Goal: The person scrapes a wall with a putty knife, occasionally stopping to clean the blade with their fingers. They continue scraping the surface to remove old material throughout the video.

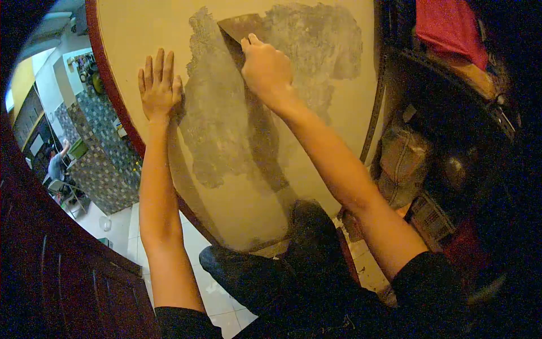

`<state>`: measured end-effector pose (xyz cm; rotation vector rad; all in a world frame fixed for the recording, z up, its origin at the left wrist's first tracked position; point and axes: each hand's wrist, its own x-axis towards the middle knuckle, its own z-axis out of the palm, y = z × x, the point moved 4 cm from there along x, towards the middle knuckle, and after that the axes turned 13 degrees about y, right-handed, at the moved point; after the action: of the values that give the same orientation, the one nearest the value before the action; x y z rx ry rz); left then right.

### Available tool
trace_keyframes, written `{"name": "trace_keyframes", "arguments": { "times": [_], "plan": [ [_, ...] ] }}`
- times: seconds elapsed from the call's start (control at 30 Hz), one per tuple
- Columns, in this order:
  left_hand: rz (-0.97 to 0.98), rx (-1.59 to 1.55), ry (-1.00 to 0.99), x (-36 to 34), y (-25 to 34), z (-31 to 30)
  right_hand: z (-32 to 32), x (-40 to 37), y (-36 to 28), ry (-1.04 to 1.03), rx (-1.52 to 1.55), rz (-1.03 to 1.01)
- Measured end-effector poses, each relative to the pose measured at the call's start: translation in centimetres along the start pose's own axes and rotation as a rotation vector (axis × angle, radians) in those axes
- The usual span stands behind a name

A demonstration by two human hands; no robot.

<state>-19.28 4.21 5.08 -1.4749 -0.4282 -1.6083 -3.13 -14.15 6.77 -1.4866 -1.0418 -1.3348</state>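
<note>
My right hand (266,70) grips a scraper, its wide blade (243,24) lying against the upper part of a cream wall (132,34). Fingers wrap the handle, which is mostly hidden, and one fingertip reaches toward the blade. Around the blade the wall surface is a rough grey patch (217,130) with ragged edges, reaching down below the hand and across to the right. Flat on the cream surface left of that patch rests my left hand (159,87), fingers stretched upward and holding nothing. Shadows of my right arm fall across the patch.
Dark red trim (116,85) edges the wall on the left. Beyond it, a person (56,161) sits in another room. A dark wooden door (62,271) stands lower left. At right are a red cloth (449,31) and a wrapped bag (403,161). White tiles (220,296) cover the floor.
</note>
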Motion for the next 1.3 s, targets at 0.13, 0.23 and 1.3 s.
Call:
{"name": "trace_keyframes", "arguments": {
  "times": [0.13,0.23,1.3],
  "plan": [
    [-0.021,-0.031,-0.004,0.1,0.2,-0.2,0.2,2.9,-0.8,-0.041,0.011,0.044],
    [-0.038,-0.044,-0.030,0.1,0.4,-0.6,0.4,1.8,-0.5,-0.084,-0.021,0.045],
    [-1.625,-0.737,-0.797,-29.6,22.7,-16.9,-8.4,-40.2,3.4,-0.309,0.633,0.690]
  ]
}}
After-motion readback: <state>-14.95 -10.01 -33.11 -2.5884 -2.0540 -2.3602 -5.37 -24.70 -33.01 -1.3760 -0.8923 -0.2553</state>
